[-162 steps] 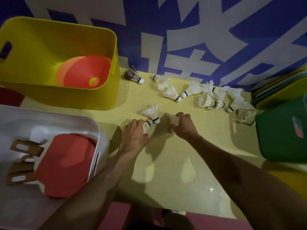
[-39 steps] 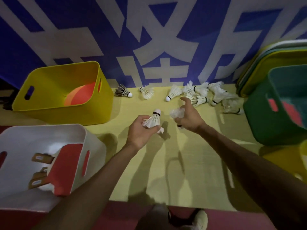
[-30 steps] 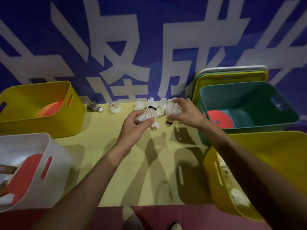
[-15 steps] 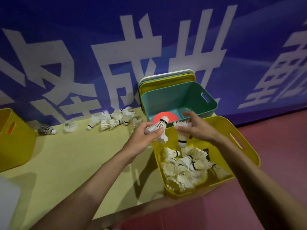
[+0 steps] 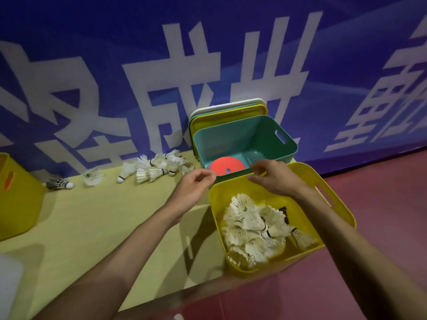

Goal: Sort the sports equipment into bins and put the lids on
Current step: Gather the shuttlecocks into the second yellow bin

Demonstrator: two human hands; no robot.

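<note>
A yellow bin (image 5: 332, 202) at the right end of the table holds a heap of white shuttlecocks (image 5: 254, 229). My left hand (image 5: 196, 188) hovers just left of the bin's far corner, fingers loosely curled and holding nothing. My right hand (image 5: 272, 176) hangs over the bin's far rim, fingers relaxed and holding nothing. Behind it a teal bin (image 5: 284, 139) contains an orange-red disc (image 5: 226, 167). Several loose shuttlecocks (image 5: 157, 167) lie along the wall, with a dark one (image 5: 59, 183) farthest left.
Stacked lids (image 5: 231, 110) lean against the blue banner wall behind the teal bin. Another yellow bin (image 5: 16, 199) stands at the left edge, and a white bin's corner (image 5: 9, 280) shows at bottom left. Red floor (image 5: 381, 181) lies right of the yellow-green table (image 5: 104, 227).
Both hands held shuttlecocks over the yellow bin half a second ago; now both hands hold nothing and the shuttlecocks lie in the bin's heap.
</note>
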